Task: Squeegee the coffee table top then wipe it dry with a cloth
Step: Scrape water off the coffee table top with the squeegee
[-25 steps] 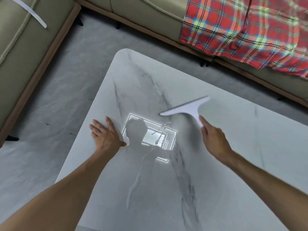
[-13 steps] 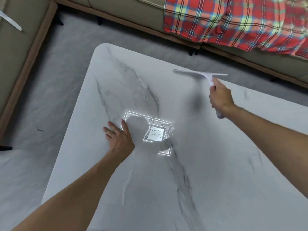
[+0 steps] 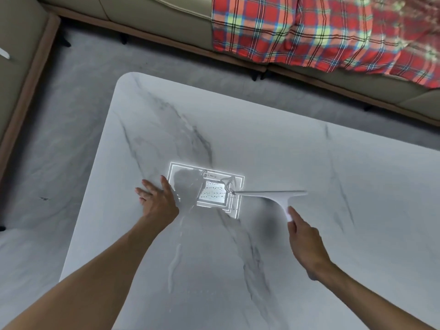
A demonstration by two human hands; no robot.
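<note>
A white marble coffee table top (image 3: 273,144) with grey veins fills most of the view. A white squeegee (image 3: 273,193) lies with its blade on the table's middle, its handle gripped by my right hand (image 3: 303,236). My left hand (image 3: 158,198) rests flat on the top near the left edge, fingers spread. A thin streak of water (image 3: 175,256) runs down the surface below my left hand. A bright ceiling-light reflection (image 3: 209,189) shines between the two hands. No cloth is in view.
A beige sofa (image 3: 154,13) runs along the far side, with a red plaid blanket (image 3: 321,32) draped on it. Another sofa section (image 3: 19,67) stands at the left. Grey floor (image 3: 59,139) lies between the sofas and the table's rounded far-left corner.
My right hand has pulled the squeegee from the table's far edge back toward me to the middle. My left hand has stayed flat on the top.
</note>
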